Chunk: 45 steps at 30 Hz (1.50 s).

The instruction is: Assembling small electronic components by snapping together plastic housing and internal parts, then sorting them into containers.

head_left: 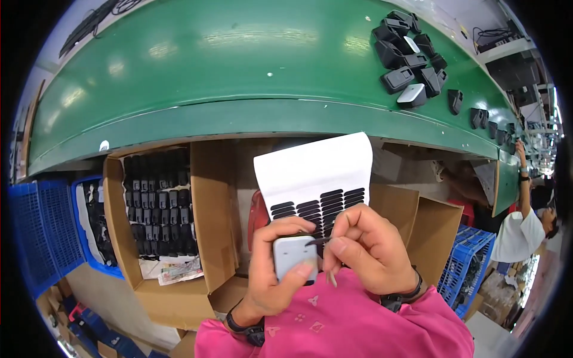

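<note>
1. Far left, a blue crate (48, 230) is standing next to a blue bin (76, 221), which is holding a bunch of black parts.
2. Next over, an open cardboard box (212, 215) is holding neat rows of black devices (158, 209) (with some printed paper poking out at the near end).
3. The left hand (265, 262) is gripping a pale grey device (285, 258), thumb pressing across its face, just above the pink clothing (310, 325).
4. Behind both hands, a white sheet (313, 170) is showing columns of black oval stickers (331, 200).
5. The right hand (379, 250) is pinching a thin dark strip (319, 241), fingertips nearly together. The strip's tip is overlapping the grey device's upper right (can't tell if it's touching).
6. Up on the green table (239, 71), a pile of black chunky units (397, 79) is sitting toward the right.
7. Far right, 1 co-worker in a white shirt (513, 238) is reaching toward the table's end, beyond another blue crate (468, 262).
</note>
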Available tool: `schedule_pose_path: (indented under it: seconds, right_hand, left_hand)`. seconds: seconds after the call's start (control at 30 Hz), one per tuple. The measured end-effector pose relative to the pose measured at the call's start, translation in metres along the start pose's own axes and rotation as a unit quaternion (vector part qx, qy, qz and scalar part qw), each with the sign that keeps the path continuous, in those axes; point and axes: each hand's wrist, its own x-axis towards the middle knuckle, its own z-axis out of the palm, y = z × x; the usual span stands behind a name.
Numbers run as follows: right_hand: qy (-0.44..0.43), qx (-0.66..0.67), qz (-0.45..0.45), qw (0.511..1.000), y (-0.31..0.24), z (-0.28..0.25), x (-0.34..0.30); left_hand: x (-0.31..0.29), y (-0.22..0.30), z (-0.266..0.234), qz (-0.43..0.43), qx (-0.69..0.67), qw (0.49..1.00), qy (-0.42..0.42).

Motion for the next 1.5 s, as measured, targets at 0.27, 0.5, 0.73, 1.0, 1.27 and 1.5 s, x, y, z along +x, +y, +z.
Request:
schedule_pose_path:
  seconds: [0.27, 0.5, 0.73, 1.0, 1.27, 1.5]
  right_hand:
    - [0.061, -0.100, -0.027, 0.993, 0.004, -0.019, 0.011]
    - [0.205, -0.144, -0.147, 0.957, 0.017, -0.027, 0.022]
    - [0.149, -0.141, -0.166, 0.965, 0.020, -0.043, 0.033]
    - [0.350, -0.114, -0.242, 0.898, 0.001, -0.071, 0.031]
    - [0.136, -0.056, -0.185, 0.972, 0.003, -0.028, 0.029]
    - [0.102, -0.137, -0.227, 0.959, 0.006, -0.028, 0.026]
  left_hand:
    - [0.019, 0.000, -0.017, 0.007, 0.189, 0.976, -0.111]
    - [0.020, -0.013, 0.009, -0.130, -0.094, 0.985, 0.061]
    - [0.027, -0.013, 0.007, -0.190, -0.051, 0.980, 0.012]
    - [0.052, -0.010, 0.017, -0.139, -0.166, 0.963, 0.159]
    - [0.052, 0.004, 0.026, -0.106, -0.089, 0.990, 0.034]
    - [0.046, 0.003, 0.024, -0.084, -0.085, 0.993, -0.019]
